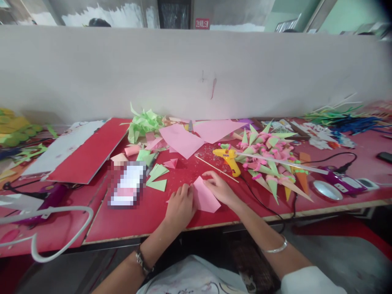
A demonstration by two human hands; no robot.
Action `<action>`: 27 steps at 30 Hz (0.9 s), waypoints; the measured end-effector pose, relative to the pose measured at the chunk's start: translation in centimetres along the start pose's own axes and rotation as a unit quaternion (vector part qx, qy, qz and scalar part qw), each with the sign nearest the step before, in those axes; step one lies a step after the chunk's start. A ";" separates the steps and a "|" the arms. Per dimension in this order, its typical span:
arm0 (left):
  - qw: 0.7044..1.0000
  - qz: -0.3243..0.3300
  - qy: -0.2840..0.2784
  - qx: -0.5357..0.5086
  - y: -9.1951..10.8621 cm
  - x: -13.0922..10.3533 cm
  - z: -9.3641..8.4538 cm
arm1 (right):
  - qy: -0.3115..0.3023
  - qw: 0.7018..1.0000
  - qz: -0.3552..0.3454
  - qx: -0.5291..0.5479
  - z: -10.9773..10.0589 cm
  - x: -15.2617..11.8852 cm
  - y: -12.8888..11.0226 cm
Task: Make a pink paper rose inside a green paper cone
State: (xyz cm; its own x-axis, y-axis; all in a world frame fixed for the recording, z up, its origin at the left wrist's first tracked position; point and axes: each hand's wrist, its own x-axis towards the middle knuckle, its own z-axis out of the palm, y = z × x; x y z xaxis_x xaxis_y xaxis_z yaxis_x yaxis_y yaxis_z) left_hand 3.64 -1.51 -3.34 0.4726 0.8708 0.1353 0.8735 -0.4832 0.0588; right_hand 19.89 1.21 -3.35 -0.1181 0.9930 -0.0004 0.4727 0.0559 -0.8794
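A folded piece of pink paper [206,198] lies near the table's front edge between my hands. My left hand [182,206] is closed over its left side, fingers curled and partly hidden from me. On the upper right, my right hand [219,187] grips the paper's edge with thumb and fingers. Just beyond them lie a small pink folded piece [170,163], several light green paper pieces [157,178] and a thin wooden stick [217,168]. A yellow glue gun [229,160] rests behind my right hand.
A blurred phone [128,184] lies left, beside a red board [88,151]. Pink sheets [182,139] and green paper strips [145,124] are at the back. Pink-green paper cones [269,157] are heaped right, near a purple device [344,181]. A white curved tube [88,220] juts in front left.
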 end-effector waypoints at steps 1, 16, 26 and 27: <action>1.000 0.000 0.007 -0.001 0.0 -0.1 0.0 | -0.008 1.000 0.001 0.003 -0.1 0.2 -0.1; 0.993 0.061 0.013 -0.100 -0.1 -2.2 -0.2 | -0.025 0.995 -0.027 -0.087 -0.6 -1.8 -2.1; 0.989 0.053 -0.004 -0.138 0.4 -0.3 0.1 | -0.001 0.998 0.040 0.047 -1.7 -1.6 0.2; 0.988 0.056 -0.005 -0.142 0.4 -0.1 0.1 | 0.005 0.998 0.033 0.044 -1.6 -1.4 0.3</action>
State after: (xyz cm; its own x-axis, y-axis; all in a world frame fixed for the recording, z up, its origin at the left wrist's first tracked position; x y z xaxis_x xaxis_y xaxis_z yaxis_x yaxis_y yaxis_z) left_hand 3.94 -1.78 -3.48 0.5662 0.8112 0.1462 0.7489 -0.5804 0.3199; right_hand 21.62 0.01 -2.88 -0.0803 0.9953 -0.0548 0.4011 -0.0181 -0.9158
